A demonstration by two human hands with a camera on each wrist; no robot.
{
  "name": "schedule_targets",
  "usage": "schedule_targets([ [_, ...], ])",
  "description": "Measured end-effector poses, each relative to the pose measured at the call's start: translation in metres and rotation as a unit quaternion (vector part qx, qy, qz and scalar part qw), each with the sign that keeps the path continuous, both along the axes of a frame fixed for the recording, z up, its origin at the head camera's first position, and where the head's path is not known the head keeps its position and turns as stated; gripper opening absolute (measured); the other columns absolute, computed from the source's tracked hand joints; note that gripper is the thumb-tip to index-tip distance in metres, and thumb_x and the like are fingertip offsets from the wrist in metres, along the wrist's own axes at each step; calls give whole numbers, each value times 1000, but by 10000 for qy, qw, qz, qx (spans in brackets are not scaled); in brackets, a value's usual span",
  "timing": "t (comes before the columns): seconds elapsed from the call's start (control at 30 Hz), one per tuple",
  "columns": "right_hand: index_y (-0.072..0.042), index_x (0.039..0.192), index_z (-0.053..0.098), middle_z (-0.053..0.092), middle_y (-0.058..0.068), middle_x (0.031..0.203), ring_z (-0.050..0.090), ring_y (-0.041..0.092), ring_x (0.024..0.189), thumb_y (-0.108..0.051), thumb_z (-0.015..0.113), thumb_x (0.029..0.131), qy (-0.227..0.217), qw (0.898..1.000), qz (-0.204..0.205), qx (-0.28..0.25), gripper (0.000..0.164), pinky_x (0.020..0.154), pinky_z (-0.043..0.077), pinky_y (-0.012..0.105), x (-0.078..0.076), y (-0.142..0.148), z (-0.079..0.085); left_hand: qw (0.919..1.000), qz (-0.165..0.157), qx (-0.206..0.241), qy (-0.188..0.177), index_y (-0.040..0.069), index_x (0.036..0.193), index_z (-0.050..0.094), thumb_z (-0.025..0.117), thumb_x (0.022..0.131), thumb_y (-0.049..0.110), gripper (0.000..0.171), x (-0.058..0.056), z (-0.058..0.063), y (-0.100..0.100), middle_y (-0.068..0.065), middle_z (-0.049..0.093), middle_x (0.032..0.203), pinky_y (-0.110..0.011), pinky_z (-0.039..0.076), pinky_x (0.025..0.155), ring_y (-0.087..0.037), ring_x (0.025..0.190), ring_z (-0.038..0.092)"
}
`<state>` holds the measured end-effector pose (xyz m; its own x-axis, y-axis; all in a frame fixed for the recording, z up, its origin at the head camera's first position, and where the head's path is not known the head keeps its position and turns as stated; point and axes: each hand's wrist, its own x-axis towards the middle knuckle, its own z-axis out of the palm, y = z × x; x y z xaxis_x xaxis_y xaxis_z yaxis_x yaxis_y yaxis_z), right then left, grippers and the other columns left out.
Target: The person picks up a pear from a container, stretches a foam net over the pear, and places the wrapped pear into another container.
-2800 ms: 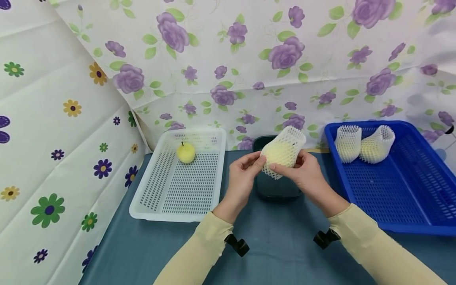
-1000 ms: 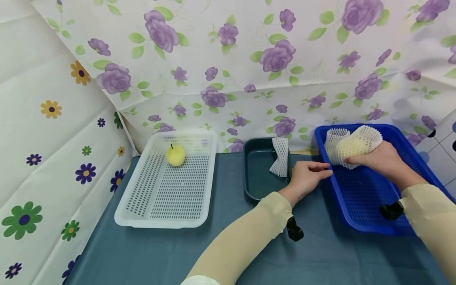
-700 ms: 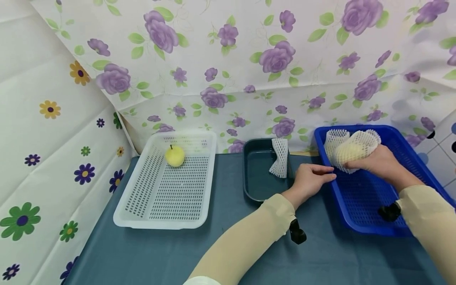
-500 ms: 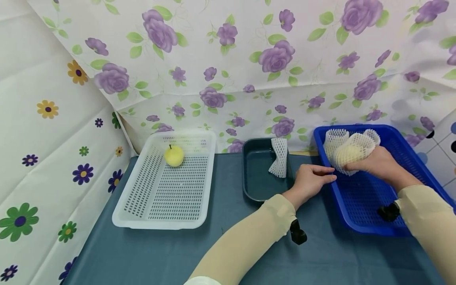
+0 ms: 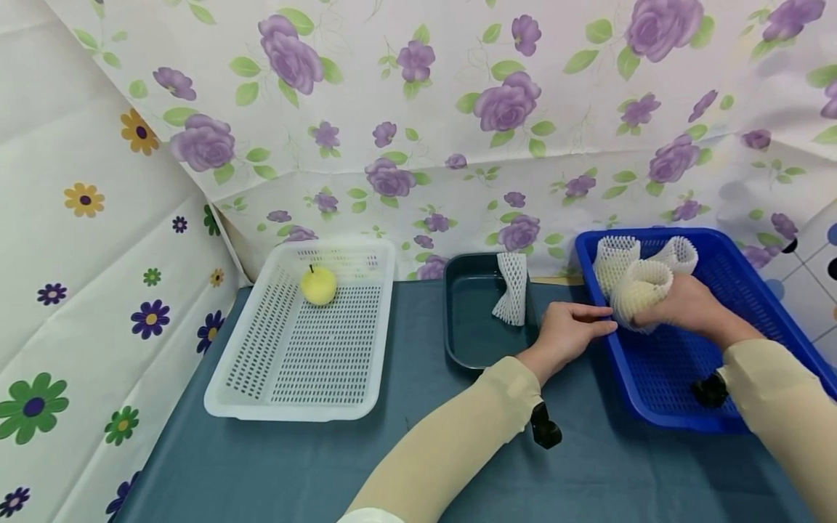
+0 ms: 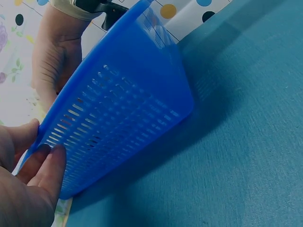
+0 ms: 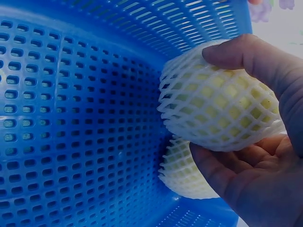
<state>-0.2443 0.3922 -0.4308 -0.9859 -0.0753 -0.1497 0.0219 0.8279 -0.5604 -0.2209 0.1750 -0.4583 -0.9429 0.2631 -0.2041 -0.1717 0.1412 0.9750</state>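
My right hand (image 5: 686, 309) grips a yellow pear in a white foam net (image 5: 641, 290) inside the blue basket (image 5: 693, 388), thumb on one side and fingers on the other. The net's open end points up. Two more netted pears sit behind it against the far left of the basket: one on the left (image 5: 615, 260), one on the right (image 5: 680, 254), partly hidden by the held one and the hand. With thumb and fingertips, my left hand (image 5: 565, 333) pinches the basket's left rim; the left wrist view shows the fingers (image 6: 52, 168) against the outer wall.
An empty foam net (image 5: 513, 287) hangs over the right side of a dark green bin (image 5: 480, 363) in the middle. Left of it stands a white basket (image 5: 294, 410) with one bare yellow pear (image 5: 318, 285). A flowered cloth (image 5: 405, 94) backs the table.
From both hands above the dark bin, the netted pear has come into the blue basket in my right hand and been tipped upright. My left hand has moved to the basket's rim.
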Motion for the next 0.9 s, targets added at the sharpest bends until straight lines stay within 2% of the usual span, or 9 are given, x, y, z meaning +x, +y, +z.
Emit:
schedule_targets([
  [0.13, 3, 117, 53, 61, 23, 105, 57, 31, 86, -43, 87, 58, 66, 9998, 87, 165, 81, 64, 44, 31, -1, -2, -5, 9998, -49, 183, -90, 23, 96, 76, 77, 77, 20, 19, 0, -1, -1, 11, 70, 96, -19, 55, 66, 1, 73, 65],
  [0.37, 3, 110, 54, 63, 18, 96, 57, 25, 79, -39, 88, 57, 62, 9993, 252, 259, 76, 63, 44, 32, -5, -4, -14, 9992, -30, 376, -164, 20, 96, 76, 77, 77, 18, 19, 0, -2, 0, 5, 72, 98, -21, 56, 65, -2, 72, 66],
  [0.57, 3, 105, 55, 64, 15, 90, 56, 22, 74, -38, 89, 55, 111, 9990, 261, 350, 73, 61, 44, 31, -7, -3, -24, 9989, 4, 417, -192, 18, 97, 76, 77, 77, 16, 20, -1, -3, 1, 5, 72, 97, -22, 56, 64, -3, 71, 67],
  [0.77, -2, 98, 58, 63, 12, 86, 54, 22, 72, -39, 88, 55, 188, 9983, 338, 441, 65, 60, 42, 30, -6, -10, -24, 9980, -45, 583, -241, 17, 99, 75, 76, 78, 13, 21, -2, -3, 1, 6, 72, 98, -21, 56, 65, -2, 74, 67],
  [0.9, -1, 101, 57, 63, 14, 88, 55, 24, 73, -42, 87, 55, 67, 9986, 206, 479, 69, 59, 42, 30, -3, -14, -23, 9978, -42, 628, -227, 18, 98, 76, 75, 78, 13, 21, -2, -4, 0, 4, 72, 100, -22, 56, 65, -2, 75, 67],
])
